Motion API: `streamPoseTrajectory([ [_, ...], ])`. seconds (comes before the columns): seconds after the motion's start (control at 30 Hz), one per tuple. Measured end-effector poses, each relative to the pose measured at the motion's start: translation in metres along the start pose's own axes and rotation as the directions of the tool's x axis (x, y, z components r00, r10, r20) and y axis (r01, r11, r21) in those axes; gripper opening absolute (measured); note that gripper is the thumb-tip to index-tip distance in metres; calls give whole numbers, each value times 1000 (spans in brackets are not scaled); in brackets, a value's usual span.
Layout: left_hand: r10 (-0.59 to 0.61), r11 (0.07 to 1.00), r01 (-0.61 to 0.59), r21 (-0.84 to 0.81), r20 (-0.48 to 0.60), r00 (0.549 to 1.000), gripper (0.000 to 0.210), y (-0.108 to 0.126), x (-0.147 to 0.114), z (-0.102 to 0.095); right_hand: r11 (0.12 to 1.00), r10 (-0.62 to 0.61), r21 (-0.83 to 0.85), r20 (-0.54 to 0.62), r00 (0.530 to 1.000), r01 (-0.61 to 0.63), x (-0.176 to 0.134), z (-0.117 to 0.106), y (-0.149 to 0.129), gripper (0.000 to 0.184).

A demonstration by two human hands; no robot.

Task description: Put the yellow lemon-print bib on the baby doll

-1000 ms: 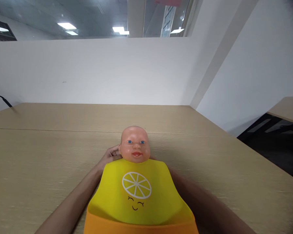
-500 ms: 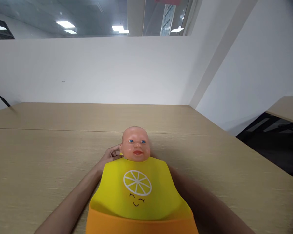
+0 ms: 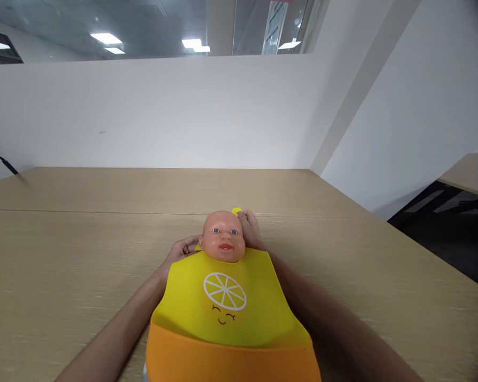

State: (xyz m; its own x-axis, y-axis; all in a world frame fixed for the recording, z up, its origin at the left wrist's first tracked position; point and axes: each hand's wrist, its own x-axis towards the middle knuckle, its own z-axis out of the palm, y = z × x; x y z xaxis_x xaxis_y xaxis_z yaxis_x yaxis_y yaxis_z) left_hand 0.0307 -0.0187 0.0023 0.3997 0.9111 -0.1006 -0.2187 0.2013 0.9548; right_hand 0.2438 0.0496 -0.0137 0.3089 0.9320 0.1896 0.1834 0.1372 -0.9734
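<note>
A baby doll (image 3: 223,233) faces me at the near middle of the table. Over its front hangs a yellow bib (image 3: 258,297) with a white citrus slice, a smiling face and an orange pocket (image 3: 231,363). At the left of the doll's neck, my left hand (image 3: 185,248) has curled fingers by a bit of the bib's neck strap; its fingertips are partly behind the head. My right hand (image 3: 250,228), beside the other side of the head, pinches the bib strap, whose yellow end (image 3: 236,211) sticks up beyond the fingers.
The wooden table (image 3: 83,265) runs back to a white wall (image 3: 175,111) with a window above. A black cable (image 3: 8,165) lies at the far left. To the right, past the table edge, stands another table (image 3: 470,175) with dark framework beneath.
My right hand has come up from behind the doll into view with the strap end. The doll's head and bib have shifted slightly. My left hand stays nearly in place.
</note>
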Motion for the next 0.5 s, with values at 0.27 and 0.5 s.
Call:
streamPoseTrajectory([
  [0.27, 6, 1000, -7, -9, -102, 995, 58, 1, 0, 0, 998, -67, 7, 70, 995, 66, 11, -15, -24, 24],
  [0.5, 80, 976, -153, -156, -398, 914, 57, 9, 0, -13, 994, -93, 59, 116, 989, 87, 18, -44, -71, 29],
])
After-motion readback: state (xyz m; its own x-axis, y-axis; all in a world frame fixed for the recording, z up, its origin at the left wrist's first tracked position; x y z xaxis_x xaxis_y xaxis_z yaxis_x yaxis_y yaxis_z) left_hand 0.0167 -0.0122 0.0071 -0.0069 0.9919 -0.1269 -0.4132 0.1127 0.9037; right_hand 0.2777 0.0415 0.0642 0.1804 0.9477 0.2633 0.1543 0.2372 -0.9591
